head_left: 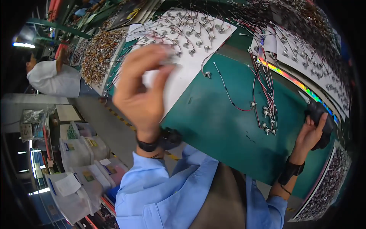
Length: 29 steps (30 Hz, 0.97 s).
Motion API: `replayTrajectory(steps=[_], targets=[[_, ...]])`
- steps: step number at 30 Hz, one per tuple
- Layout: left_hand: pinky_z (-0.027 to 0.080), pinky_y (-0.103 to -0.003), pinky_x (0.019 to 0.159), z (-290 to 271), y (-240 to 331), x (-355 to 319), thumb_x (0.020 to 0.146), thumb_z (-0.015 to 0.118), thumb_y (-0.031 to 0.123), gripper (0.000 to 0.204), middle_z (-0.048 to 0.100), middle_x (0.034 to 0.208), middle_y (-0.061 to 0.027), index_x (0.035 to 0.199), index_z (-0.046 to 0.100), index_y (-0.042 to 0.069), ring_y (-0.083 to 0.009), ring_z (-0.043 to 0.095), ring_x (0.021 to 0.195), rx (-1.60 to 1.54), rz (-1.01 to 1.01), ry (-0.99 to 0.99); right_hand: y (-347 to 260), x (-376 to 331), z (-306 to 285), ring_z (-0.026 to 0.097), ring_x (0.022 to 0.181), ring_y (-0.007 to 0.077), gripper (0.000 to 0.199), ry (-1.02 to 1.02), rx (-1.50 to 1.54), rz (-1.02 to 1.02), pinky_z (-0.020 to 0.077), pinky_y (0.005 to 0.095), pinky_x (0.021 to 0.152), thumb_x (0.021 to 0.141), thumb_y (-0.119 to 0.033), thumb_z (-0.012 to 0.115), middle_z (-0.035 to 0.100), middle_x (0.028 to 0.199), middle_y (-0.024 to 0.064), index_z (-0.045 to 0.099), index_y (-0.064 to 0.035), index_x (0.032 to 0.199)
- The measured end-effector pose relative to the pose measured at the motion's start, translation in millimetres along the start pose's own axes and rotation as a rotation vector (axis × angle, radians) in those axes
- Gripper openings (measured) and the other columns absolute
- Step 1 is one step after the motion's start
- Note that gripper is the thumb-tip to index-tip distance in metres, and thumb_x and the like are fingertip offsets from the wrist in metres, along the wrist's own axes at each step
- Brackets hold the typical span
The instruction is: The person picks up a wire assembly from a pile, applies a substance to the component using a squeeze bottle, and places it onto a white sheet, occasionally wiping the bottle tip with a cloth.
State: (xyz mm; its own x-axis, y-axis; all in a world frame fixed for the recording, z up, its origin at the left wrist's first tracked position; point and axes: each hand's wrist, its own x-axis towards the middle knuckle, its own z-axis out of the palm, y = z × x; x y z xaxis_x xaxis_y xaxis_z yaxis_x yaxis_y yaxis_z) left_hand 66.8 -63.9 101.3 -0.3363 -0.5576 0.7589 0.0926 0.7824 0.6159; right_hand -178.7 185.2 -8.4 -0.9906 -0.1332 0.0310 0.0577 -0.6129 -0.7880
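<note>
My left hand (143, 87), blurred by motion, is raised over the white sheet (177, 82), thumb and fingers curled in a pinch. A grey smear shows at its fingertips; what it is cannot be made out. At the right edge of the green mat (225, 141), my right hand (310, 133) is wrapped round a black hand-held tool (319, 114) with a pale pointed tip. Between the hands lies a bunch of small silver parts with red, black and white wires (268, 114). A single wired part (207, 74) rests by the sheet's edge.
Rows of wired silver parts (192, 32) cover the white sheet, and more lie on another sheet (297, 53) behind a shiny rainbow strip (305, 82). Heaps of small parts (101, 57) stand left. Clear plastic bins (82, 175) are lower left. A person in white (55, 78) works farther off.
</note>
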Motion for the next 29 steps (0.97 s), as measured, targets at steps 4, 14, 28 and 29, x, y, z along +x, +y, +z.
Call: replayTrajectory(steps=[4, 14, 28, 29], targets=[[0.043, -0.021, 0.06, -47.5, -41.8, -5.1, 0.073, 0.063, 0.002, 0.015, 0.061, 0.084, -0.0073, 0.088, 0.06, 0.0, -0.0106, 0.056, 0.071, 0.304, -0.28, 0.211, 0.9, -0.5, 2.6, 0.035, 0.056, 0.0076, 0.02, 0.015, -0.033, 0.027, 0.0303, 0.0202, 0.05, 0.085, -0.021, 0.054, 0.042, 0.069, 0.0001, 0.05, -0.0011, 0.084], [0.04, -0.023, 0.054, -58.4, -173.7, -68.9, 0.069, 0.068, 0.022, 0.026, 0.057, 0.066, -0.0051, 0.085, 0.063, 0.001, -0.0108, 0.051, 0.059, 0.626, -0.557, 0.125, 6.3, 2.4, -2.0, 0.035, 0.057, 0.0078, 0.024, 0.026, -0.065, 0.046, 0.0306, 0.0201, 0.051, 0.083, -0.022, 0.056, 0.046, 0.072, 0.0018, 0.052, 0.0013, 0.087], [0.041, -0.028, 0.055, -33.0, -175.7, -57.6, 0.072, 0.064, 0.029, 0.028, 0.057, 0.063, -0.0077, 0.086, 0.064, 0.004, -0.0174, 0.053, 0.057, 0.811, -0.677, 0.016, 3.5, 1.7, -1.6, 0.036, 0.057, 0.0075, 0.024, 0.029, -0.064, 0.048, 0.0313, 0.02, 0.05, 0.083, -0.022, 0.057, 0.048, 0.074, 0.0027, 0.052, 0.0007, 0.09], [0.042, -0.028, 0.056, -32.6, -172.4, -58.6, 0.071, 0.064, 0.029, 0.029, 0.057, 0.064, -0.0079, 0.086, 0.064, 0.005, -0.0179, 0.053, 0.058, 0.833, -0.668, 0.023, 3.7, 2.2, -2.9, 0.037, 0.057, 0.0076, 0.025, 0.013, -0.058, 0.046, 0.0315, 0.0199, 0.05, 0.083, -0.022, 0.057, 0.048, 0.075, 0.003, 0.051, 0.0009, 0.091]])
